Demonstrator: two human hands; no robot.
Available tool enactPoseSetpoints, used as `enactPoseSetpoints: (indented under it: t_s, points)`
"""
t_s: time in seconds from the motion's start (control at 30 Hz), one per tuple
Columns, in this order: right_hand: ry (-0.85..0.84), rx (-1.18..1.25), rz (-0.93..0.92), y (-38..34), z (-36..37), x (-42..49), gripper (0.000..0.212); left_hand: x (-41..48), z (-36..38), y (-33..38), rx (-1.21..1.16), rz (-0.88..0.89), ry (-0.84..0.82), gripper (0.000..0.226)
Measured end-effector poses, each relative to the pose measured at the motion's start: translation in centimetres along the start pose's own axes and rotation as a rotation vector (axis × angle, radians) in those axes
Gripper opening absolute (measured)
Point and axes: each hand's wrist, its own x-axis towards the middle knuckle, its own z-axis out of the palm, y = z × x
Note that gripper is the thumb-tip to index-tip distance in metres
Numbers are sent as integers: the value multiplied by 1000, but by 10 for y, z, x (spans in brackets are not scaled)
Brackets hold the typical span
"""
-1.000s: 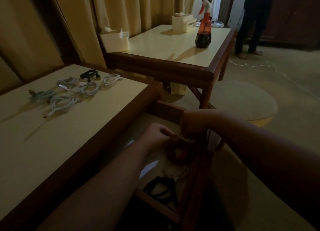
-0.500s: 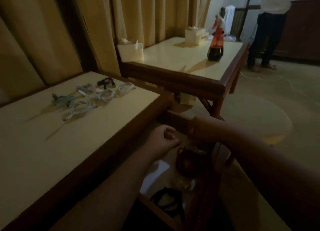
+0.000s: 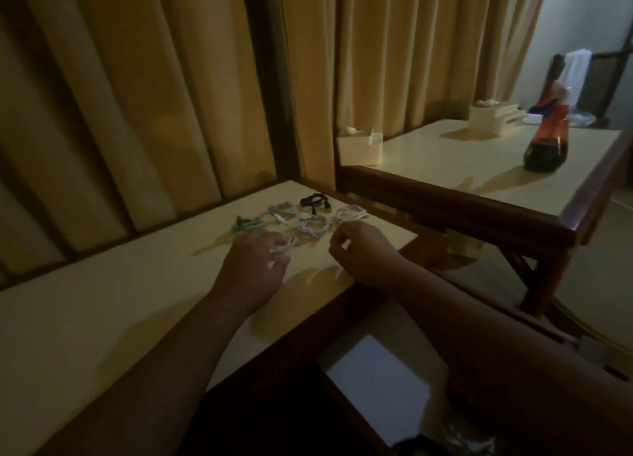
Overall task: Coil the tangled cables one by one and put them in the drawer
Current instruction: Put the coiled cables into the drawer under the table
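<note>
Both hands are over the cream tabletop [image 3: 102, 311], at the near edge of a group of cables. My left hand [image 3: 253, 263] has its fingers curled around a white cable [image 3: 287, 246]. My right hand [image 3: 363, 253] pinches a white plug end [image 3: 346, 245] that seems to belong to the same cable. Behind them lie a green cable [image 3: 246, 224], a grey-white one [image 3: 282, 209], a black one [image 3: 315, 202] and two white coils [image 3: 312, 224] [image 3: 351, 213]. The open drawer [image 3: 342, 401] below holds a black cable [image 3: 411, 445] and a pale coil [image 3: 469, 435], partly hidden by my right arm.
A white sheet [image 3: 376, 383] lines the drawer bottom. A second wooden table [image 3: 462, 209] stands to the right with a red spray bottle [image 3: 546, 147] and two white boxes [image 3: 359, 149] [image 3: 493, 116]. Curtains [image 3: 171, 96] hang behind both tables.
Both hands have left the drawer and moved up onto the tabletop, where they have taken hold of a white cable. The view has swung left and up toward the cables.
</note>
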Motion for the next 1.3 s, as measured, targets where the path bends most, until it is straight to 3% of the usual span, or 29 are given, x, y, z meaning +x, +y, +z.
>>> enactPoseSetpoints:
  t_s: [0.13, 0.23, 0.43, 0.73, 1.03, 1.17, 1.3]
  points:
    - [-2, -128, -7, -4, 36, 38, 44, 8, 18, -32, 81, -88, -93, 57]
    - [-22, -239, -10, -4, 47, 55, 54, 12, 23, -39, 60, -95, -151, 58]
    - [-9, -308, -43, -6, 50, 67, 41, 15, 24, -47, 16, 38, -103, 39]
    - [51, -140, -128, -2, 46, 54, 27, 6, 11, -48, -51, 105, 7, 18]
    - [71, 67, -139, 30, -9, -46, 27, -45, -38, -4, -267, 243, 13, 12]
    - [90, 198, -80, 60, -41, -117, 25, -77, -49, 28, -361, 378, -103, 15]
    - [-84, 78, 1, 83, -65, -152, 28, -93, -28, 60, -367, 467, -296, 16]
